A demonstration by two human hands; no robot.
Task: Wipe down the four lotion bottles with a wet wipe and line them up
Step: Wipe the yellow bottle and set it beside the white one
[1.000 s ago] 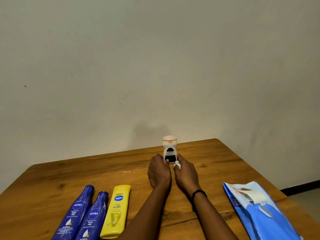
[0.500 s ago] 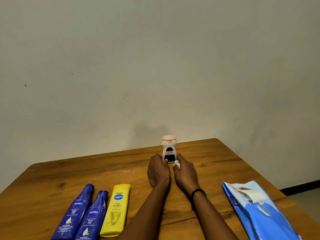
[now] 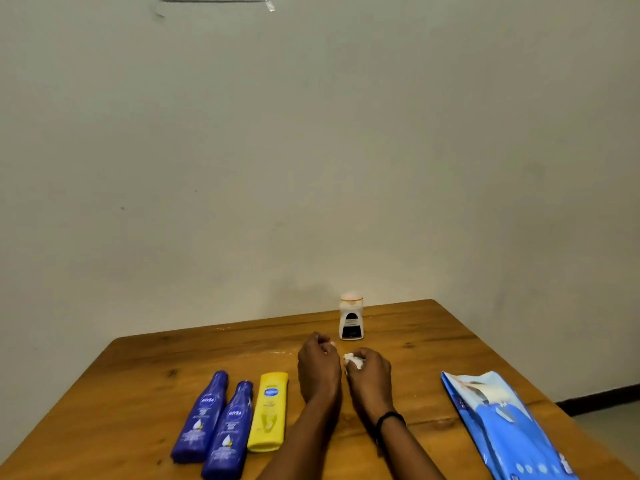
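Note:
A small white lotion bottle (image 3: 351, 320) with a dark label stands upright near the far edge of the wooden table (image 3: 433, 341). Two blue bottles (image 3: 204, 415) (image 3: 230, 434) and a yellow bottle (image 3: 269, 410) lie side by side at the near left. My right hand (image 3: 370, 379) grips a crumpled white wet wipe (image 3: 353, 362) just in front of the white bottle. Beside it, my left hand (image 3: 318, 368) hovers with loosely curled fingers and touches no bottle. A small white speck shows at its fingertips.
A blue wet-wipe pack (image 3: 509, 431) lies with its flap peeled open at the near right. The table's far edge meets a plain wall. Its right edge drops to the floor.
Both hands have let go of the white bottle and drawn back toward me. The bottle stands alone. The camera has tilted up.

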